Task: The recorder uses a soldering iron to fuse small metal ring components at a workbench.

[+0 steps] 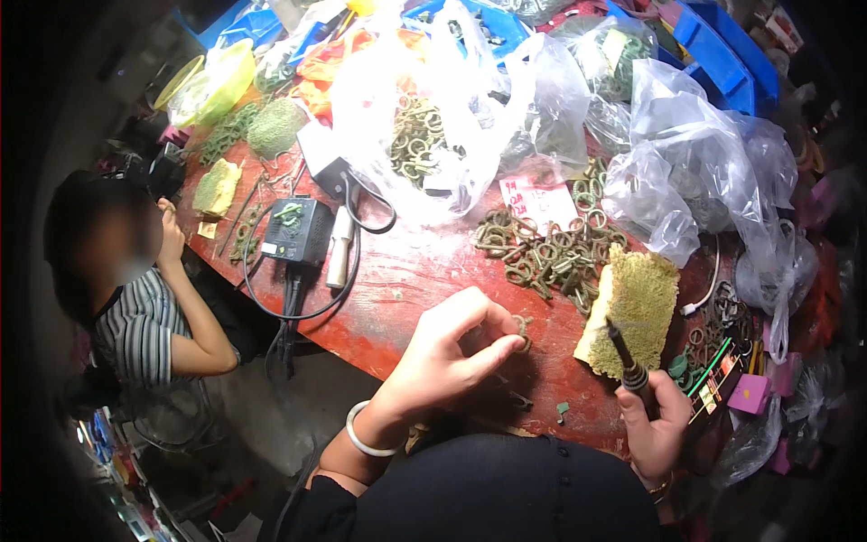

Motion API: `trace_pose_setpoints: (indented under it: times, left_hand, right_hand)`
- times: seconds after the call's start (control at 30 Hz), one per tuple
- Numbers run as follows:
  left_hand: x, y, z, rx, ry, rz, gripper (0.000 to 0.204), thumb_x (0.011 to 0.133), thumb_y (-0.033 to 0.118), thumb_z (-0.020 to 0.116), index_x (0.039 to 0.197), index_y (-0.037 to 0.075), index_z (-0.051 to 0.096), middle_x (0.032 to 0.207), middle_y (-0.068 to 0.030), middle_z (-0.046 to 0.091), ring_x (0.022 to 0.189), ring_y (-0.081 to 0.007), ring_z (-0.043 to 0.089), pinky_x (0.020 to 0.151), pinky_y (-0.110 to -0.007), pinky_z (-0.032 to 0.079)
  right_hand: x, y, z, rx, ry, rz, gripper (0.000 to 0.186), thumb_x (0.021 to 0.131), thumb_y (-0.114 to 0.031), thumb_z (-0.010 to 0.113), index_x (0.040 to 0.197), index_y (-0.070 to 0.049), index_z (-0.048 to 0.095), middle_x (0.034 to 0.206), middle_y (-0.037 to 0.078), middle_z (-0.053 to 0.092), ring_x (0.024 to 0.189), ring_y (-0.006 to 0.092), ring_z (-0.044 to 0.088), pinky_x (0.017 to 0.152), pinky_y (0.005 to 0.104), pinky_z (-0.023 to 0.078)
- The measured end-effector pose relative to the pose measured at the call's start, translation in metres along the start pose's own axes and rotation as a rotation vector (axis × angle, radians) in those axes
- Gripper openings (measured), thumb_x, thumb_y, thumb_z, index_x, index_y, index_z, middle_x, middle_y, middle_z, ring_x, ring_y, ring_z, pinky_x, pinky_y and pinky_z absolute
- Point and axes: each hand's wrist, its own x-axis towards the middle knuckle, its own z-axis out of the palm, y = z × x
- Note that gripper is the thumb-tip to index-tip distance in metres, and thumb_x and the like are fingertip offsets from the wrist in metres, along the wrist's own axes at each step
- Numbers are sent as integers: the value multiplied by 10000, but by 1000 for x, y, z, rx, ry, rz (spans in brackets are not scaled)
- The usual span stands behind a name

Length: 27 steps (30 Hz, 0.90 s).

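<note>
My left hand (456, 348), with a white bangle on its wrist, pinches a small greenish ring (523, 332) between thumb and fingertips above the red table. In my right hand (657, 423) is a dark pen-shaped tool (636, 374), its thin tip slanting up and left in front of a rough yellow-green sponge-like block (643, 294). Just beyond the block's left side lies a heap of olive-brown rings (546, 253), next to a white paper note (539, 200) with red writing. A small green scrap (563, 409) rests near the table's front edge.
A black box (298, 232) with cables and a white-handled tool (340, 253) sit left on the red table (397, 316). Plastic bags (668, 172), one holding rings (420, 140), and blue bins (722, 54) crowd the back. Another person (144, 298) sits at left.
</note>
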Motion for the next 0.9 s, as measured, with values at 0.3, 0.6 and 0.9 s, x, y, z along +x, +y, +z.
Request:
trace_pose_setpoints:
  times: [0.3,0.6,0.9]
  left_hand:
    - [1,17,15,-654,-330,-163,90,855,47,711,898,32,633,859,0,571,800,-67,524,689,-226,415]
    - [-4,19,28,-875,-315,-287,231,829,70,750,1011,59,608,900,37,558,762,-21,469,669,-178,392]
    - [0,22,32,-709,-342,-237,308,810,25,755,1095,27,639,942,5,591,761,-34,483,662,-192,403]
  right_hand:
    - [28,-23,21,269,-88,13,174,795,-28,754,940,-4,660,728,-16,560,617,26,465,556,190,353]
    - [23,-24,19,281,-120,30,140,834,-12,703,898,-4,579,749,-4,513,653,53,458,595,205,370]
    - [20,-25,16,418,-146,85,118,886,-45,672,930,-21,564,787,-51,513,697,14,442,626,180,356]
